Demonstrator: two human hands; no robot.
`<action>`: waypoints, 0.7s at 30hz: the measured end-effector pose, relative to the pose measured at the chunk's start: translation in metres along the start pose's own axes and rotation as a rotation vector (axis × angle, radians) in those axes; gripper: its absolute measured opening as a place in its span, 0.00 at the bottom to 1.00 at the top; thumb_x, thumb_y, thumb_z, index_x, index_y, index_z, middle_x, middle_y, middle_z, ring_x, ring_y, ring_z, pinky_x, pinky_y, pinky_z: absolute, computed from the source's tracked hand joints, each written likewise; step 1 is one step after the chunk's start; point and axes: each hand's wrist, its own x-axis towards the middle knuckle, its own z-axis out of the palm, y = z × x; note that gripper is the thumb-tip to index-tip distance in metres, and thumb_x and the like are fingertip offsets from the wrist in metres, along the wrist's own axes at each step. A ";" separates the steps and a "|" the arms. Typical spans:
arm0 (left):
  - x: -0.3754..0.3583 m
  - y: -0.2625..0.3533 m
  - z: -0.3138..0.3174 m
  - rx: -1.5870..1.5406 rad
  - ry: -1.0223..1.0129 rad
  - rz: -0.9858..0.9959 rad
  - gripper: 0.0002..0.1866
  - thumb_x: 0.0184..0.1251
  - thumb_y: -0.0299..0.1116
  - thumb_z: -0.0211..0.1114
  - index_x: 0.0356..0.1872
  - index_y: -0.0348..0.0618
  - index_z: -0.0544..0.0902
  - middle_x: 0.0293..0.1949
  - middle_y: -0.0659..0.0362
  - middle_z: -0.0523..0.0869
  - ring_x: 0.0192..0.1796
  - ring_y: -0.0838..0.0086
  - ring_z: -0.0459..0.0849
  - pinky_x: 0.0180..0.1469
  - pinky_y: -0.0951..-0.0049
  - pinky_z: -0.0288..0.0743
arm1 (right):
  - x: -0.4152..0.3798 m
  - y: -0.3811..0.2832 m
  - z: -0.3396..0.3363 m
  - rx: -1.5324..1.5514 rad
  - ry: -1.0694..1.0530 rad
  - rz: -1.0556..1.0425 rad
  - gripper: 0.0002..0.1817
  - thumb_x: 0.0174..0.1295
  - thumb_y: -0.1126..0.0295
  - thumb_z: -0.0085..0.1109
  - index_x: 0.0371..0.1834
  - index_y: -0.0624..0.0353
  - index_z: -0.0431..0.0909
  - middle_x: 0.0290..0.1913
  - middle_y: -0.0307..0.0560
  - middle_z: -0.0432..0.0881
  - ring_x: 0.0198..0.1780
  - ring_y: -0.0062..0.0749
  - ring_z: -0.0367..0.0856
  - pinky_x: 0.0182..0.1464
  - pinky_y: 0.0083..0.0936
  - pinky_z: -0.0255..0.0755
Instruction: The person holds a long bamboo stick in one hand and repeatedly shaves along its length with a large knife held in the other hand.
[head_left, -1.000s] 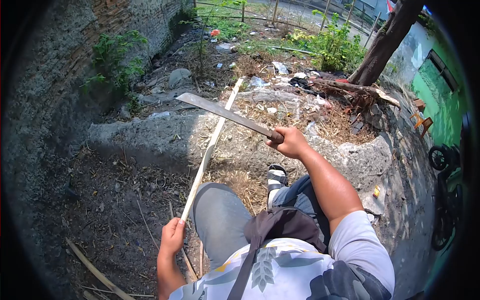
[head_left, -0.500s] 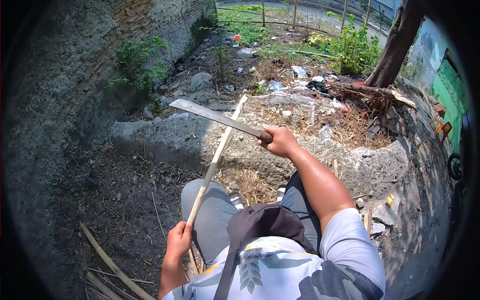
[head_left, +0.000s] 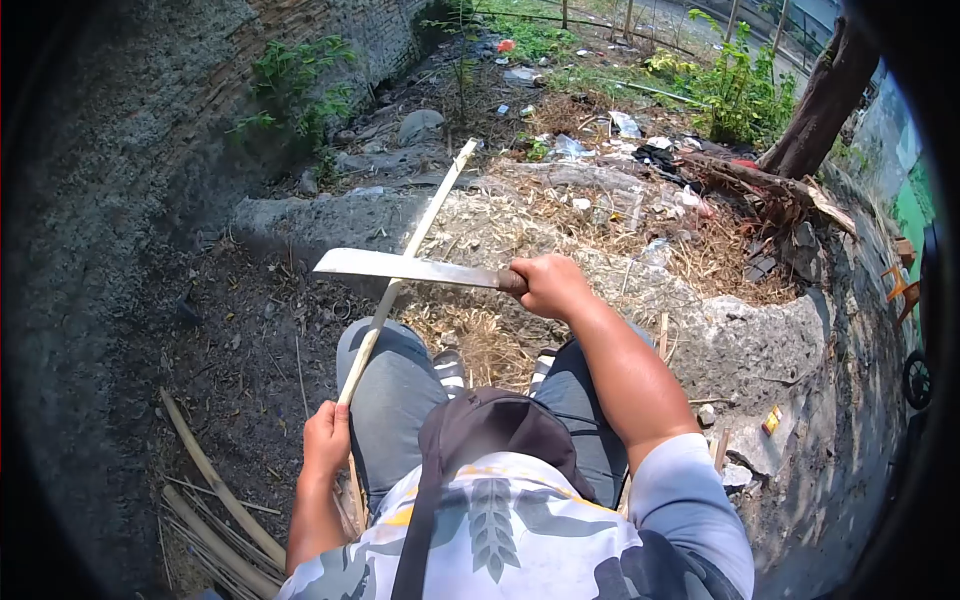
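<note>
Lower and nearer than before, the big knife [head_left: 415,267] now crosses the long pale stick [head_left: 412,245] almost straight from right to left. The right hand [head_left: 552,288] has its fingers curled shut around the brown handle [head_left: 512,281]. The left hand [head_left: 327,438] wraps its fingers around the near end of the stick, just left of the left knee [head_left: 385,350]. Dry scraps [head_left: 485,345] lie past the knees, and bent strips [head_left: 215,475] lie near left.

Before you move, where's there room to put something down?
Concrete right of the right forearm, above the yellow packet, looks fairly free; so does leaf-strewn soil between wall and left hand. Litter crowds the tree trunk; pale strips crowd the bottom left.
</note>
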 end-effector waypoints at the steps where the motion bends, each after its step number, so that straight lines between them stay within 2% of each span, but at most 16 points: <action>1: -0.003 0.004 -0.004 0.024 0.006 -0.019 0.21 0.84 0.44 0.58 0.33 0.37 0.79 0.23 0.47 0.81 0.25 0.56 0.80 0.31 0.58 0.71 | -0.002 0.001 0.001 -0.044 0.008 -0.039 0.10 0.53 0.67 0.68 0.39 0.46 0.85 0.36 0.51 0.90 0.43 0.53 0.89 0.49 0.52 0.79; 3: -0.008 0.006 -0.010 0.026 0.025 0.004 0.21 0.84 0.44 0.59 0.32 0.37 0.79 0.22 0.47 0.81 0.24 0.56 0.80 0.30 0.58 0.71 | 0.000 0.007 -0.003 -0.153 0.033 -0.115 0.11 0.52 0.67 0.68 0.40 0.46 0.85 0.35 0.49 0.90 0.42 0.52 0.89 0.49 0.51 0.80; 7: -0.006 -0.004 -0.004 0.011 0.058 0.087 0.22 0.83 0.44 0.60 0.29 0.37 0.77 0.20 0.48 0.79 0.22 0.60 0.77 0.28 0.60 0.69 | -0.013 0.014 -0.006 -0.092 0.029 0.024 0.11 0.52 0.68 0.67 0.40 0.46 0.85 0.34 0.49 0.90 0.43 0.51 0.90 0.51 0.47 0.81; 11: 0.013 -0.015 0.003 -0.021 0.095 0.171 0.22 0.82 0.43 0.62 0.28 0.37 0.76 0.19 0.50 0.77 0.20 0.65 0.72 0.27 0.61 0.68 | -0.007 0.033 -0.017 -0.167 0.024 0.195 0.11 0.55 0.68 0.64 0.42 0.47 0.87 0.39 0.51 0.90 0.46 0.53 0.89 0.50 0.50 0.82; 14: 0.017 -0.020 -0.011 -0.037 -0.006 0.124 0.23 0.82 0.44 0.62 0.27 0.37 0.76 0.18 0.49 0.77 0.20 0.63 0.71 0.27 0.60 0.67 | -0.004 0.024 -0.024 -0.099 0.050 0.270 0.12 0.55 0.68 0.64 0.43 0.47 0.87 0.39 0.51 0.90 0.46 0.54 0.90 0.52 0.51 0.82; 19: 0.016 -0.022 -0.018 0.038 0.002 0.089 0.24 0.80 0.46 0.64 0.26 0.37 0.76 0.19 0.47 0.77 0.20 0.56 0.75 0.27 0.57 0.68 | 0.015 -0.031 -0.025 -0.226 -0.116 0.006 0.12 0.56 0.68 0.66 0.44 0.51 0.85 0.38 0.52 0.90 0.43 0.52 0.91 0.49 0.48 0.84; 21: 0.013 -0.025 -0.016 0.085 0.053 0.104 0.23 0.80 0.46 0.64 0.26 0.38 0.76 0.19 0.47 0.77 0.21 0.54 0.76 0.27 0.56 0.68 | 0.019 -0.049 -0.010 -0.206 -0.100 -0.081 0.12 0.55 0.67 0.68 0.44 0.51 0.84 0.38 0.53 0.90 0.43 0.51 0.91 0.49 0.47 0.84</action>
